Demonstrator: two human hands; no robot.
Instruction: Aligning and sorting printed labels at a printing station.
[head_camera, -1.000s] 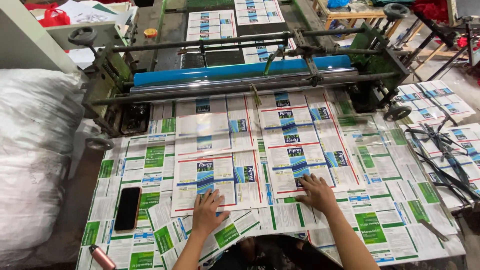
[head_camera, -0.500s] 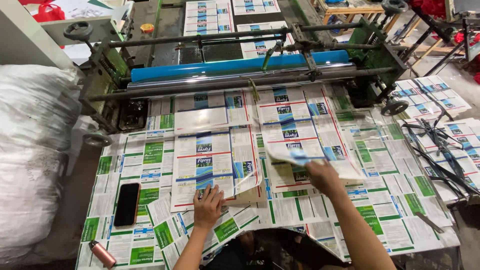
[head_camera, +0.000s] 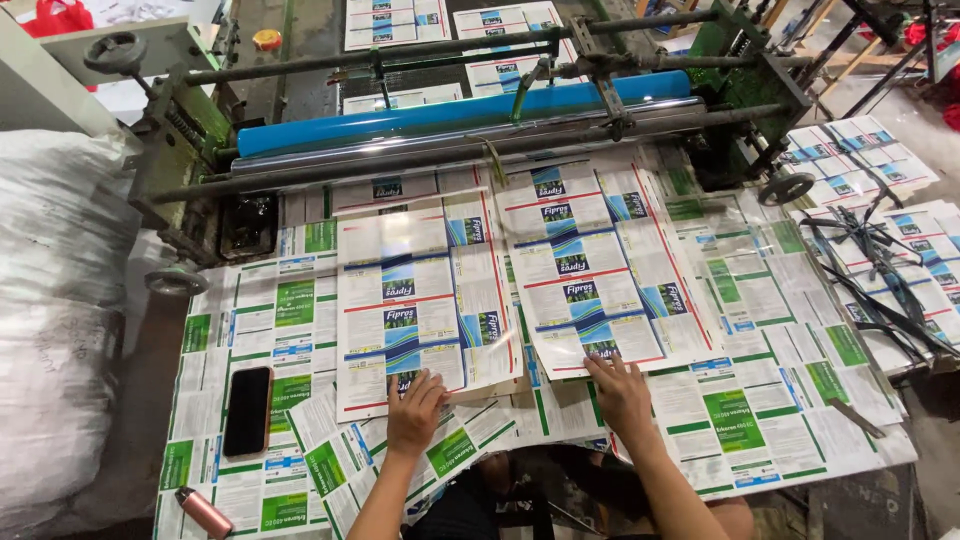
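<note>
Pressing flat, fingers spread: left hand (head_camera: 413, 410) is resting on left printed sheet stack (head_camera: 425, 300), right hand (head_camera: 620, 392) on right stack (head_camera: 600, 265). Black phone (head_camera: 247, 410) lying at 9 o'clock on tabletop (head_camera: 760, 440).

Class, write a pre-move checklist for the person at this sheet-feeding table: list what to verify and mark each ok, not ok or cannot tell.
1. Left hand flat on left stack: ok.
2. Right hand flat on right stack: ok.
3. Fingers away from blue roller: ok.
4. Stacks squared with each other: not ok, right stack lies tilted.
5. Phone apart from both stacks: ok.
6. Machine running or stopped: cannot tell.
</note>
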